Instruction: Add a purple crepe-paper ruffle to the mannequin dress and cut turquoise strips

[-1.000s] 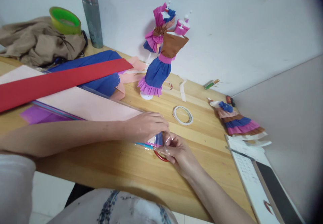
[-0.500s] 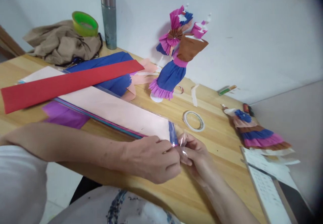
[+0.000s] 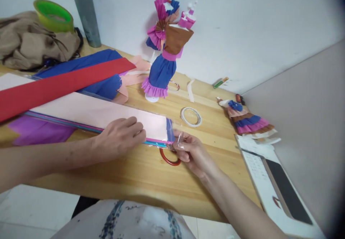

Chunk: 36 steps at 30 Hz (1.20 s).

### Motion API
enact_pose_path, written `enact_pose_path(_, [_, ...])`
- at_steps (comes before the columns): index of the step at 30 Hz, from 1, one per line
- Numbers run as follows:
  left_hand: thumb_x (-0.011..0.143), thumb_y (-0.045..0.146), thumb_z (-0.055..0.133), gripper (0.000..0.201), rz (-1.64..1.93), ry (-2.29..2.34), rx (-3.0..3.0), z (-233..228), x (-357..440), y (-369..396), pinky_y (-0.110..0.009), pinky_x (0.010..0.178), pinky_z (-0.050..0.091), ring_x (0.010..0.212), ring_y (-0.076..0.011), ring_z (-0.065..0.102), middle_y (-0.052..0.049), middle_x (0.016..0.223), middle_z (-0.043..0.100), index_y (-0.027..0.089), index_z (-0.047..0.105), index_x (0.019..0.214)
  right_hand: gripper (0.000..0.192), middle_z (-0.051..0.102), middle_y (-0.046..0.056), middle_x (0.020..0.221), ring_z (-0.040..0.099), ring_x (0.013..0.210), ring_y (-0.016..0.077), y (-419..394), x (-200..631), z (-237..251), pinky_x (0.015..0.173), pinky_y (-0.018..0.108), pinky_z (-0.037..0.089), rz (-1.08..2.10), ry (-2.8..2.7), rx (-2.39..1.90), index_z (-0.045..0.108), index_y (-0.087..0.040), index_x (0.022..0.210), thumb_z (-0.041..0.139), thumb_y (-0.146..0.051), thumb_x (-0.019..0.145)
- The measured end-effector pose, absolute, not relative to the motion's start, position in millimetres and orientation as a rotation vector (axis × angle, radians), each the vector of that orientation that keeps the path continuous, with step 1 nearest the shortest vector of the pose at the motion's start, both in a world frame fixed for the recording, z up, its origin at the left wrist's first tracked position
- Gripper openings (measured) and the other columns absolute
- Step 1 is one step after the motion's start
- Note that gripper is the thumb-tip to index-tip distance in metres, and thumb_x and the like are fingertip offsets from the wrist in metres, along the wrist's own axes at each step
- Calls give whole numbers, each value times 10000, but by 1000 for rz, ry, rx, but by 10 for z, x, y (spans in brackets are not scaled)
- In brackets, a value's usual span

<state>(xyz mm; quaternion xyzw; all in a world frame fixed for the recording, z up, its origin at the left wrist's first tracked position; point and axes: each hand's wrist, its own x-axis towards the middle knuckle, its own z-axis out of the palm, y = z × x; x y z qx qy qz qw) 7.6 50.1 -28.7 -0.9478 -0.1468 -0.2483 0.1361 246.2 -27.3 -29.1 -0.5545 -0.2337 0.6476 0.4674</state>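
Observation:
A long pack of folded crepe paper, pale pink on top with blue, teal and magenta edges, lies in a clear plastic sleeve across the table. My left hand is on its near edge, fingers curled and closed on the pack. At the pack's right end, my right hand pinches the loose clear plastic of the sleeve. Just below that end is a red ring, partly hidden by the pack and my right hand. Over the pack's left part lies a red strip of crepe paper.
Two paper-dressed figures stand by the wall; another paper dress lies at right near a white-and-dark flat case. A white tape roll lies mid-table. A flask, brown cloth and green tape roll are at back left.
My left hand has moved left along the pack, away from my right hand, uncovering the pack's near corner and the red ring. The whole view has shifted.

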Motion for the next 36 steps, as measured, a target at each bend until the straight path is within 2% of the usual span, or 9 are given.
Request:
enact_pose_path(3, [903, 189, 591, 210, -652, -531, -2803, -319, 160, 576, -309, 537, 383, 682, -186, 513, -27, 702, 604, 181, 571, 694, 402, 548, -73, 493, 273, 318, -9, -280, 2474, -288, 330, 141, 108, 1569, -552, -1387, 612, -146, 844, 804, -168, 491])
enact_pose_path(6, [919, 245, 590, 225, -622, -588, -2855, -349, 212, 604, -304, 546, 383, 716, -194, 544, -32, 734, 634, 178, 594, 704, 437, 565, -70, 503, 362, 319, 9, -299, 2474, -294, 313, 128, 201, 1530, -575, -1435, 607, -144, 839, 856, -235, 492])
enact_pose_path(9, [909, 262, 612, 217, -573, -624, -2900, -350, 237, 607, -305, 552, 382, 729, -199, 559, -30, 756, 646, 177, 599, 710, 467, 600, -46, 507, 457, 332, 43, -314, 2479, -308, 312, 139, 304, 1522, -660, -1537, 606, -143, 801, 888, -334, 481])
enact_pose_path(12, [903, 269, 623, 210, -529, -635, -2919, -349, 250, 610, -308, 562, 386, 743, -206, 564, -32, 768, 644, 175, 598, 717, 453, 577, -42, 457, 497, 333, 71, -315, 2497, -324, 317, 153, 340, 1558, -784, -1632, 602, -146, 734, 885, -404, 492])
enact_pose_path(16, [926, 276, 588, 220, -531, -626, -2930, -371, 254, 616, -302, 589, 401, 764, -203, 562, -41, 795, 651, 167, 606, 735, 403, 537, -55, 408, 472, 315, 61, -302, 2503, -343, 318, 150, 327, 1542, -910, -1660, 559, -160, 645, 856, -413, 541])
enact_pose_path(21, [932, 296, 574, 217, -544, -666, -2930, -359, 265, 602, -302, 603, 410, 794, -207, 570, -50, 838, 664, 161, 623, 769, 405, 600, -44, 476, 514, 346, 70, -299, 2455, -379, 325, 145, 318, 1457, -784, -1551, 563, -165, 674, 880, -342, 496])
enact_pose_path(24, [926, 308, 580, 221, -526, -653, -2939, -325, 297, 593, -301, 596, 405, 790, -208, 569, -50, 839, 663, 161, 618, 766, 398, 609, -40, 491, 479, 341, 49, -296, 2454, -395, 324, 140, 290, 1454, -708, -1454, 580, -156, 658, 893, -331, 484])
enact_pose_path(31, [908, 191, 565, 193, -489, -590, -2936, -258, 427, 562, -301, 511, 333, 704, -210, 555, -38, 748, 632, 176, 592, 718, 289, 568, -41, 461, 353, 327, 14, -253, 2505, -365, 325, 148, 197, 1614, -621, -1291, 627, -141, 661, 857, -276, 551])
enact_pose_path(36, [841, 58, 561, 192, -455, -520, -2958, -229, 432, 546, -301, 482, 305, 670, -212, 551, -37, 713, 610, 176, 572, 690, 255, 490, -63, 383, 330, 318, 18, -232, 2507, -384, 330, 149, 185, 1676, -594, -1246, 639, -140, 615, 858, -246, 539])
